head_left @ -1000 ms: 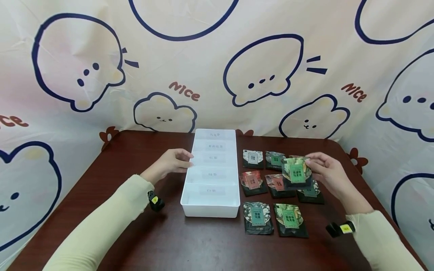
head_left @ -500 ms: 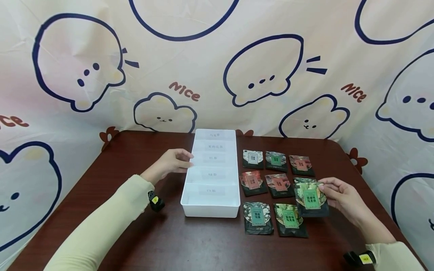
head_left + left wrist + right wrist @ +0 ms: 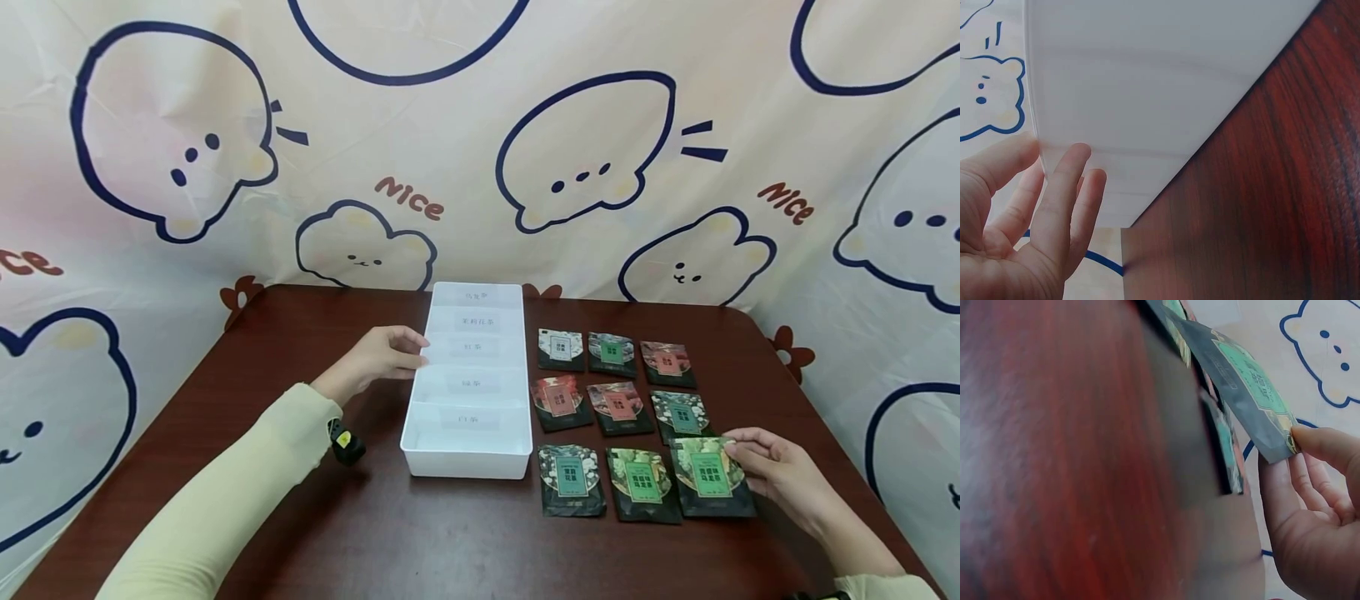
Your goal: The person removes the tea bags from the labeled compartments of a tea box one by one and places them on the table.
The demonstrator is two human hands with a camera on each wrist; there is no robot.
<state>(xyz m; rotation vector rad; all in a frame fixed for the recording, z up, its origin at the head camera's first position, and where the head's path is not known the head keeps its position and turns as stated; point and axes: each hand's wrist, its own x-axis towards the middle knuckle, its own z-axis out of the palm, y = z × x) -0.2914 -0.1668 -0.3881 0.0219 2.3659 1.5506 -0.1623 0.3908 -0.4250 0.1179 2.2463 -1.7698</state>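
Observation:
My right hand (image 3: 783, 479) pinches a green-and-black tea sachet (image 3: 712, 477) by its right edge, thumb on top. In the right wrist view the sachet (image 3: 1241, 381) is tilted, its gripped corner raised off the table. My left hand (image 3: 378, 362) touches the left side of a white divided box (image 3: 468, 464), level with its middle compartments. In the left wrist view its relaxed fingers (image 3: 1079, 187) rest on the box's outer wall and rim. Labels with printed characters mark the compartments.
Several other sachets lie in rows right of the box: a white one (image 3: 560, 350), green ones (image 3: 643, 486) and red ones (image 3: 620, 408). A jasmine-patterned dark sachet (image 3: 572, 481) lies near the box's front corner. A patterned cloth (image 3: 465, 150) hangs behind the brown table (image 3: 315, 517).
My right hand has brought the green sachet toward me and slightly right, from over the back rows to the right end of the front row. The left hand has stayed at the box.

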